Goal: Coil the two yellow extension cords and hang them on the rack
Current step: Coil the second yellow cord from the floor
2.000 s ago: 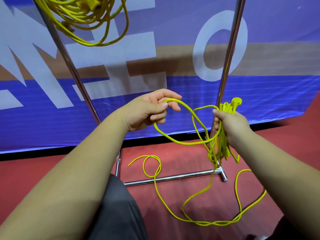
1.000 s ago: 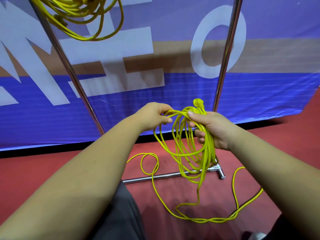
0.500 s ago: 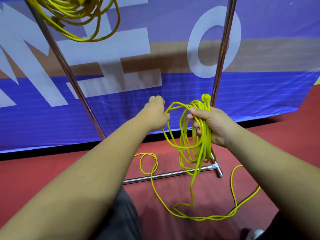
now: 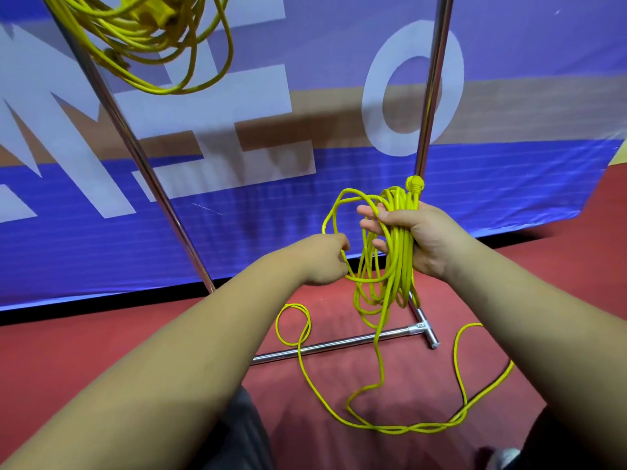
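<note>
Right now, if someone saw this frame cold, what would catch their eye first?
The half-coiled yellow cord at centre, bunched in the right hand while the left hand grips a loop beside it. Its loose tail snakes over the red floor below. A second yellow coil hangs at top left, by the rack's left pole.

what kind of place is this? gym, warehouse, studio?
Probably an indoor sports or event hall: red floor, a big blue printed banner with large white letters along the wall, and a metal rack standing in front of it.
</note>
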{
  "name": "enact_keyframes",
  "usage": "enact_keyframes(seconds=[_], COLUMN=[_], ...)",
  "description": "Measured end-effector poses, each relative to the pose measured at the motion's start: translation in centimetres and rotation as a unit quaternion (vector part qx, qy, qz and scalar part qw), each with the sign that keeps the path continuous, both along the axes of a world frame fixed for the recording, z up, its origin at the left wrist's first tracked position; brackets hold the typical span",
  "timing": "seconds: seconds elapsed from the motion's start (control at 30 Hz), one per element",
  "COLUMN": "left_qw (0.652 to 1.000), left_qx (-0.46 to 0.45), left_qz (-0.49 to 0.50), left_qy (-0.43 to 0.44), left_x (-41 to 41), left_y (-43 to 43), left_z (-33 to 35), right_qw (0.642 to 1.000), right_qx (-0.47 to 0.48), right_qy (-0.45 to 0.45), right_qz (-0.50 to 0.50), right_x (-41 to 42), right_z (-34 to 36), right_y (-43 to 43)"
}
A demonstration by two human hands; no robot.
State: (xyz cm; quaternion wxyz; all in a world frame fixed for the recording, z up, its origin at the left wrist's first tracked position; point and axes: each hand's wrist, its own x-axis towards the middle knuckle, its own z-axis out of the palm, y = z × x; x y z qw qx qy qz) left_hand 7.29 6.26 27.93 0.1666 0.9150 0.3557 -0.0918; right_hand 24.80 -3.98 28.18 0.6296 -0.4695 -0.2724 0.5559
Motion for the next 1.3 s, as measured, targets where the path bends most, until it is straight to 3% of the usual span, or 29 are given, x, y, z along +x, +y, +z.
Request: enact_keyframes(seconds=[0.17, 0.3, 0.43, 0.53, 0.63, 0.73, 1.0, 1.17, 1.3], left_qw=[0.986, 0.981, 0.995, 0.978, 0.962, 0.963, 0.973, 0.95, 0.924], left_qx=[-0.028, -0.039, -0.065, -0.196, -0.271, -0.262, -0.2, -0.245, -0.323], left_qz=[-0.038, -0.04, -0.046, 0.027, 0.04, -0.011, -0.07, -0.037, 0.031], left_qy=[0.16, 0.188, 0.063, -0.072, -0.014, 0.063, -0.091, -0.189, -0.205], left_x=[0.1, -0.1, -0.4, -0.4, -0.2, -0.1, 0.6, 0.8, 1.2], left_y=[0.1, 0.2, -0.2, -0.8, -2.3, -3.5, -2.4, -3.2, -3.6], left_z=[-1.1, -0.7, -0.2, 0.1, -0.5, -2.9, -4.7, -3.7, -4.3], right_qw=[1.0, 1.0, 1.0, 0.999, 0.998, 0.996, 0.992, 0.992, 0.992], right_qx=[0.005, 0.008, 0.019, 0.032, 0.037, 0.032, 0.018, -0.018, -0.034], right_qy=[0.013, 0.003, 0.002, 0.013, 0.021, 0.035, 0.036, 0.064, 0.066], right_qz=[0.021, 0.027, 0.014, -0.018, -0.045, -0.071, -0.118, -0.109, -0.099], right_x=[-0.2, -0.4, -0.7, -0.5, -0.1, 0.1, 0.9, 1.0, 1.2], right_z=[-0.3, -0.5, -0.2, -0.2, -0.6, -0.7, 0.0, 0.2, 0.4], right_y=[-0.2, -0.4, -0.2, 0.3, 0.8, 1.1, 1.2, 0.7, 0.7])
